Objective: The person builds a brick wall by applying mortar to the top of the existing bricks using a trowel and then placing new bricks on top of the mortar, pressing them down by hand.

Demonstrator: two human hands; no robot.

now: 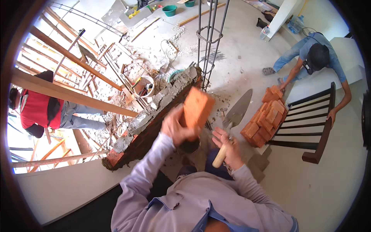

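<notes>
An orange-red brick [198,107] is gripped in my left hand [176,125], raised beside a low brick wall [162,98] with rough grey mortar along its top. My right hand [230,150] holds a trowel [239,109]; its pale wooden handle lies across the palm and its pointed grey blade reaches away from me. Some fingers of that hand stand out from the handle. Below the brick, a dark round container [189,146] is partly covered by my left hand.
Bricks [266,121] are stacked at the right, next to a dark railing [309,123]. A co-worker [317,58] crouches there, one hand at the stack. Another person in red [40,104] is at the left. Upright steel bars [208,38] rise past the wall's end; a white bucket [145,87] stands behind.
</notes>
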